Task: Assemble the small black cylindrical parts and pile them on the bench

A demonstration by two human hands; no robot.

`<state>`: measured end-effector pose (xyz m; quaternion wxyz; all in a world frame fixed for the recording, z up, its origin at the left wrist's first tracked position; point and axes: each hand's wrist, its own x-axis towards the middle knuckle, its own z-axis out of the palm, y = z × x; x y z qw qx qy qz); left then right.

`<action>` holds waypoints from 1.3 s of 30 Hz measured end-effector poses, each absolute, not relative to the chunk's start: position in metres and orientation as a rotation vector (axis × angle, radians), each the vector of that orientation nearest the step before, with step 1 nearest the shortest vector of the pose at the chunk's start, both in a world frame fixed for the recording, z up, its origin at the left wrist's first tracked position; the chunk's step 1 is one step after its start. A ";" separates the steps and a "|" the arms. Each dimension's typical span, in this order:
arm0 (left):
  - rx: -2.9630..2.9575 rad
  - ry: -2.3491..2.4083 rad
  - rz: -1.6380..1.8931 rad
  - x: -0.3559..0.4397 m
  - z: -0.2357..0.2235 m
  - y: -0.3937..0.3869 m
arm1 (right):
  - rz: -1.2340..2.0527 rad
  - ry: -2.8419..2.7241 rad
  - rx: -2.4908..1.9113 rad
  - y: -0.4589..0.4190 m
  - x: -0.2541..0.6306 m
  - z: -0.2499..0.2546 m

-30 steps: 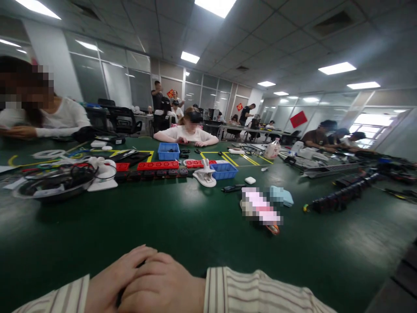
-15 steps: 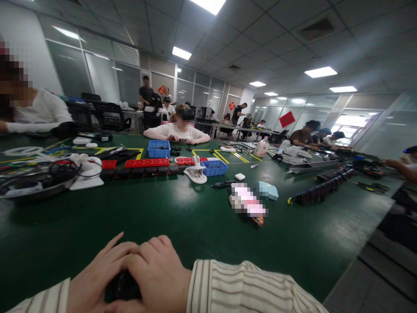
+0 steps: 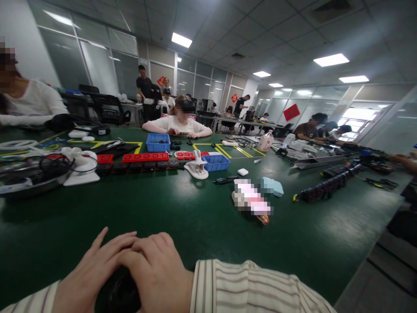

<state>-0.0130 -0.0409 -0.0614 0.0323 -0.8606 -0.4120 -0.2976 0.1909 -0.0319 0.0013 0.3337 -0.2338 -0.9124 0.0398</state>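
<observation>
Both my hands rest together at the near edge of the green table [image 3: 182,217]. My left hand [image 3: 86,271] lies with its fingers stretched out and slightly spread. My right hand [image 3: 159,269], in a striped sleeve, is curled over the left fingers. Under and between the two hands sits a black object [image 3: 119,293] that I cannot make out, mostly hidden by them.
A metal bowl of cables [image 3: 29,182] stands at the left. Red power strips [image 3: 145,157], two blue bins [image 3: 158,142] and a white clamp [image 3: 196,168] lie mid-table. A pink blurred item [image 3: 252,202] and black strips [image 3: 329,186] lie to the right. People sit across [image 3: 177,124] and at the left [image 3: 29,104].
My hands have shifted slightly; the left fingers have spread out and the black object under them now shows. The view has turned a little to the right.
</observation>
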 end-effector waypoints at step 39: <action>-2.669 -1.374 -0.828 0.002 -0.046 -0.054 | 0.174 -2.385 -0.614 -0.033 0.188 -0.015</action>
